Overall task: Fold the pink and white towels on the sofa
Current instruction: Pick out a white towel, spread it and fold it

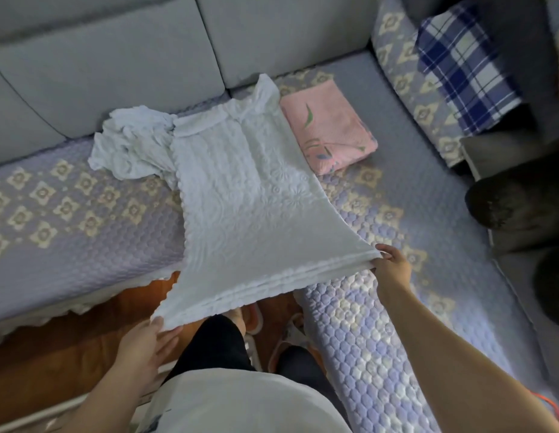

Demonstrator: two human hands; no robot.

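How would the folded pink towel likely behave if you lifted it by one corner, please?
The pink towel would probably flop open, since it is soft cloth folded loosely. It looks light. It is unlikely to slide on the quilted sofa cover.

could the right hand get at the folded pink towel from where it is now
Probably yes. The folded pink towel lies uncovered on the sofa cover, beyond the right hand, with nothing between them. But that hand pinches a corner of the white towel and must let go first.
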